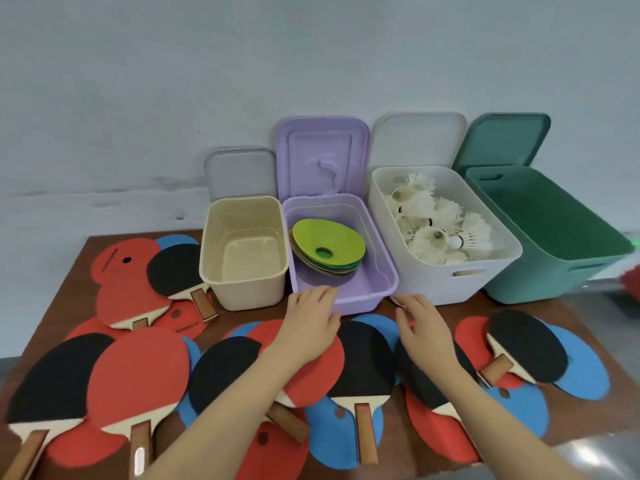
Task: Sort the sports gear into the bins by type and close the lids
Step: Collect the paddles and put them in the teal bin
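Purple bin [377, 271]: left hand [313, 315] fingers [320, 292] seemingly touching.

A single wide-angle view is given from head height, directed forward and down over the tabletop [104, 244]. The forearms are seen entering from the bottom edge, close to the lens. The wall [173, 81] behind is taken in above, and straight lines are bowed toward the edges.
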Demonstrator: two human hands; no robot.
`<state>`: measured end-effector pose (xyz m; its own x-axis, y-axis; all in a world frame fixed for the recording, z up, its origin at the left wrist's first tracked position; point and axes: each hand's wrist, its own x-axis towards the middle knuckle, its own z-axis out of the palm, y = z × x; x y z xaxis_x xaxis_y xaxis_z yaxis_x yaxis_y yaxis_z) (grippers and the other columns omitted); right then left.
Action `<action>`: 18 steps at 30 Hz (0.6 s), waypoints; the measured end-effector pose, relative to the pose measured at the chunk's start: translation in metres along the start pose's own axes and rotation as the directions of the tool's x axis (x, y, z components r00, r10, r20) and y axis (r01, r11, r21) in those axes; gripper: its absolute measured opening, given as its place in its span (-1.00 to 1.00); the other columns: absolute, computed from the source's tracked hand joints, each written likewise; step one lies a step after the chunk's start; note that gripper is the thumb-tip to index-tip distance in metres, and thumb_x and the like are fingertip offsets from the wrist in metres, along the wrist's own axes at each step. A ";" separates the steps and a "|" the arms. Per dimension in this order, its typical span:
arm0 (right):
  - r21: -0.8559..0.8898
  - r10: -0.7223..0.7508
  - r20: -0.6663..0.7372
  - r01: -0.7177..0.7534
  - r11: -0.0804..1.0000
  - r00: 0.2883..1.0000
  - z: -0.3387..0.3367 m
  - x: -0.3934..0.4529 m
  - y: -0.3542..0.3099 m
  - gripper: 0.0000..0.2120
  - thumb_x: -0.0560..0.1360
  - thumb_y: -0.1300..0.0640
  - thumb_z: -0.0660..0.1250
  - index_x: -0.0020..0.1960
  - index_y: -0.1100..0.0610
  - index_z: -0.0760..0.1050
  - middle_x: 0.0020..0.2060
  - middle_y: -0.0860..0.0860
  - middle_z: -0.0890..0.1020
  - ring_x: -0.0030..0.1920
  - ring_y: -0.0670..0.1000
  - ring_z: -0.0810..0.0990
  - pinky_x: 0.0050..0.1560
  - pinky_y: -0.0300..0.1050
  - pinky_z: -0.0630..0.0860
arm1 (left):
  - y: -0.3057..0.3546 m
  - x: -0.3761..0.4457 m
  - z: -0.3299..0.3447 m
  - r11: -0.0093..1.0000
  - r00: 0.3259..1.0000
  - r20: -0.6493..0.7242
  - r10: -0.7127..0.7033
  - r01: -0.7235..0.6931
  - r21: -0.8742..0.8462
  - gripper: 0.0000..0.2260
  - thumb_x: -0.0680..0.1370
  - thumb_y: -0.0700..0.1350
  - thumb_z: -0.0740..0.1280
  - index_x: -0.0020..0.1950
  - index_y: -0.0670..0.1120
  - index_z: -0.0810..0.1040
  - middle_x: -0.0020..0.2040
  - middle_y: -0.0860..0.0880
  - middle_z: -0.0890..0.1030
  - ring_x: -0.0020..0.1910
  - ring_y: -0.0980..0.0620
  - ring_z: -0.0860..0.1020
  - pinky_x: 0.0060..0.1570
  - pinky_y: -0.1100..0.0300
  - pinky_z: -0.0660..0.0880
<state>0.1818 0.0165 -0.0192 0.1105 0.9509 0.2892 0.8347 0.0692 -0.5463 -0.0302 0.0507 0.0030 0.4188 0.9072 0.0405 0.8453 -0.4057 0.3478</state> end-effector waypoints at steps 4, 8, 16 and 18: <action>-0.046 0.071 0.039 -0.069 0.997 0.997 -0.012 -0.018 0.037 -0.73 0.51 0.25 0.27 0.19 0.16 0.52 0.03 0.04 0.57 0.04 0.06 0.54 -0.01 -0.08 0.46 | 0.031 0.001 0.019 1.000 1.000 0.004 0.028 -0.028 -0.014 -0.62 0.61 -0.03 0.11 0.43 -0.05 0.28 0.37 0.00 0.36 0.35 -0.01 0.28 0.25 0.16 0.08; -0.119 0.096 0.098 -0.084 0.989 0.991 -0.027 -0.035 0.082 -0.75 0.51 0.20 0.25 0.17 0.15 0.53 0.00 0.04 0.57 -0.02 0.08 0.56 -0.05 -0.07 0.47 | 0.067 0.009 0.045 0.998 0.998 0.060 0.013 -0.010 -0.055 -0.61 0.61 -0.02 0.11 0.44 -0.03 0.25 0.37 0.02 0.35 0.34 0.00 0.28 0.27 0.14 0.10; -0.528 0.404 0.220 -0.240 0.815 0.888 -0.062 -0.041 0.187 -0.42 0.52 -0.26 0.07 0.47 -0.06 0.14 0.49 0.12 0.12 0.44 0.24 0.11 0.37 0.18 0.11 | 0.154 0.025 0.118 0.967 0.952 0.172 -0.253 0.252 0.028 -0.48 0.58 0.17 0.08 0.49 -0.01 0.13 0.44 -0.07 0.25 0.35 -0.10 0.27 0.31 0.04 0.17; -0.556 0.474 0.230 -0.286 0.781 0.850 -0.070 -0.041 0.211 -0.31 0.47 -0.37 0.04 0.50 -0.11 0.00 0.51 0.12 -0.03 0.47 0.27 -0.02 0.39 0.23 0.02 | 0.174 0.025 0.139 0.933 0.910 0.209 -0.359 0.349 0.082 -0.40 0.56 0.25 0.06 0.52 0.00 0.06 0.49 -0.11 0.15 0.40 -0.15 0.21 0.34 0.00 0.15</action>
<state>0.3906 -0.0294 -0.0914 0.3660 0.9102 -0.1937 0.9200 -0.3853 -0.0724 0.1731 -0.0126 -0.0660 0.1471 0.9477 -0.2834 0.9624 -0.0710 0.2620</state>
